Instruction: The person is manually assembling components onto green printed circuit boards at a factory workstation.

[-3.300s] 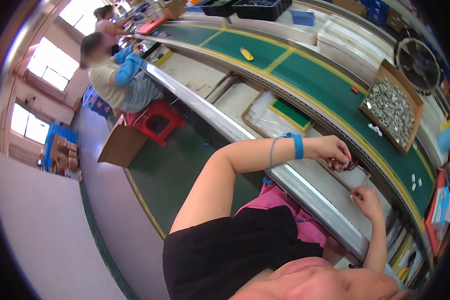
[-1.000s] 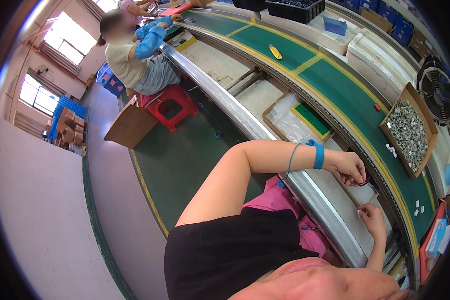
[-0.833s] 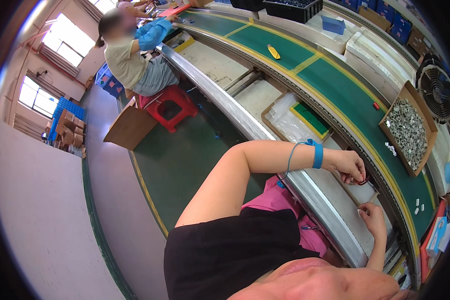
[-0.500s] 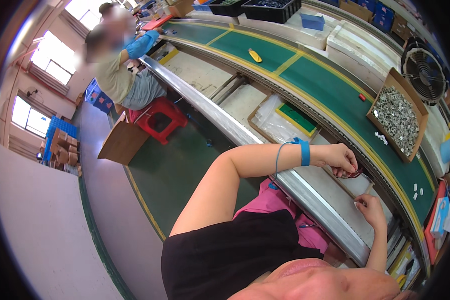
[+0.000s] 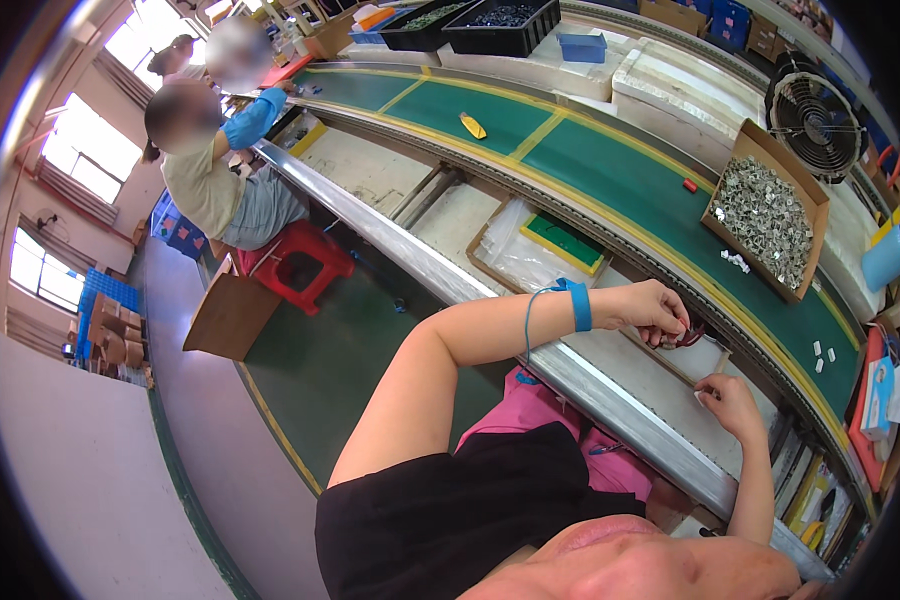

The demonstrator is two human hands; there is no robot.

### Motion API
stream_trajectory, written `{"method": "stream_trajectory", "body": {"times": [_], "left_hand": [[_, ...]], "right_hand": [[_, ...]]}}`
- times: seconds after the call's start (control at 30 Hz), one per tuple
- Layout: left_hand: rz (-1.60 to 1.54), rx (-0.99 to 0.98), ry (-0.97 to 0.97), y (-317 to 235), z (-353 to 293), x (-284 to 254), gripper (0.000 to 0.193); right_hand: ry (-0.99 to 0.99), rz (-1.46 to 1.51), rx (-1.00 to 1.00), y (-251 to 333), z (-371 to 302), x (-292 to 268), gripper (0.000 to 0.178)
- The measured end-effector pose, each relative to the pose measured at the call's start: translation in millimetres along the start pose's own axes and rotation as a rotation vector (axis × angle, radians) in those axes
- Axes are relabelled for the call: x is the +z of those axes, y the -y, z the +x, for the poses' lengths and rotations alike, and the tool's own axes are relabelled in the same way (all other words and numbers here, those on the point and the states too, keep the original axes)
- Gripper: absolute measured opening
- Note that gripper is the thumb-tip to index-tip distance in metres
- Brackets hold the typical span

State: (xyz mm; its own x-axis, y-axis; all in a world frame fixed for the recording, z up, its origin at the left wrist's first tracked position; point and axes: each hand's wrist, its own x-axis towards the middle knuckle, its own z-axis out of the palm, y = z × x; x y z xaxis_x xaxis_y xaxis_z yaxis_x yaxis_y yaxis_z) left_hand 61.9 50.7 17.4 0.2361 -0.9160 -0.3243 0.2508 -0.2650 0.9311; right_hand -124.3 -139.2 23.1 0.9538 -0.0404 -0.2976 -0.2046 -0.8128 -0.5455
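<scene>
My left hand [image 5: 655,312], with a blue wrist strap [image 5: 581,306] above it, is closed on a small dark red piece [image 5: 692,336] whose kind I cannot make out. It hangs over the bench shelf [image 5: 635,372], near the belt's inner edge. Lower right, my right hand [image 5: 732,405] has its fingers pinched together. A small white piece [image 5: 699,396] shows at its fingertips. The hands are apart.
A green conveyor belt [image 5: 610,165] curves past, carrying a yellow tool [image 5: 473,126], a red piece [image 5: 690,186] and small white parts [image 5: 818,357]. A cardboard tray of metal parts [image 5: 765,222] sits at its far side, near a fan [image 5: 816,118]. Co-workers [image 5: 205,190] sit far left.
The whole view has shifted slightly, so the belt and tray appear farther left and higher. Both hands keep nearly the same grip, with the dark red piece still in the left.
</scene>
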Motion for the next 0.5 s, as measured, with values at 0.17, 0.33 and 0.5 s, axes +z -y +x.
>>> {"method": "stream_trajectory", "body": {"times": [0.17,0.33,0.5], "left_hand": [[-0.002,0.023,-0.014,1.3,0.4,0.0,0.021],[-0.012,0.022,-0.007,2.6,3.7,0.5,0.021],[-0.003,0.018,-0.007,1.7,1.4,0.9,0.021]], "right_hand": [[-0.017,0.006,-0.038,-3.0,0.2,0.6,0.015],[-0.015,0.01,-0.029,-7.6,0.4,1.8,0.015],[-0.015,0.018,-0.024,-8.7,1.4,3.9,0.015]]}}
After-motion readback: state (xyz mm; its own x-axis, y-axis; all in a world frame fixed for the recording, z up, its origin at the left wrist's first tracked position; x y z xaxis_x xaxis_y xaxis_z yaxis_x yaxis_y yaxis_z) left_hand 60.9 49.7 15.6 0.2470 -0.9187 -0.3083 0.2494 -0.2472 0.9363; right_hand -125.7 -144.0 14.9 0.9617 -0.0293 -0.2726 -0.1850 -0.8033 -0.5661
